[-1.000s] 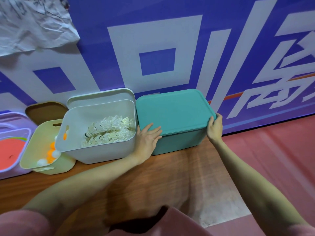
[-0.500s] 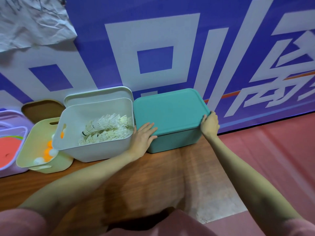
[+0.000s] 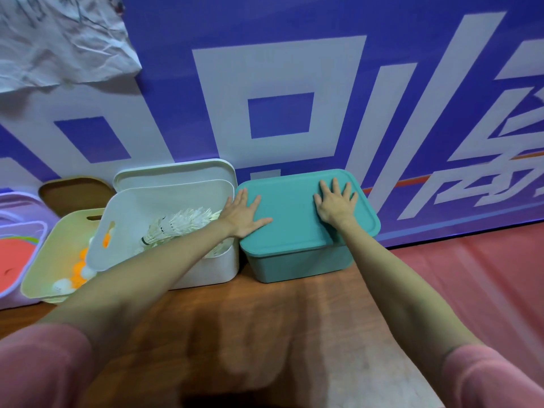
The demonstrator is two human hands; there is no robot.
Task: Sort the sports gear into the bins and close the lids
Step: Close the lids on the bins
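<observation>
both hands had shifted from the rim onto the teal lid [image 3: 291,219]: left hand [image 3: 243,214] and right hand [image 3: 335,203] lay flat, fingers spread, clasping nothing. four bins stood in line.

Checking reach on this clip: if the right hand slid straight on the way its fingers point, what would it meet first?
The right hand lies flat on the teal lid, fingers toward the wall. Past the lid's back edge it would probably meet the blue banner; the gap is unclear.

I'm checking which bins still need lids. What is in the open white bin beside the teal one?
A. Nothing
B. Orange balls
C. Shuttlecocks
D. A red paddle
C: white feathered shuttlecocks lie in the white bin, whose lid leans behind it.
</observation>
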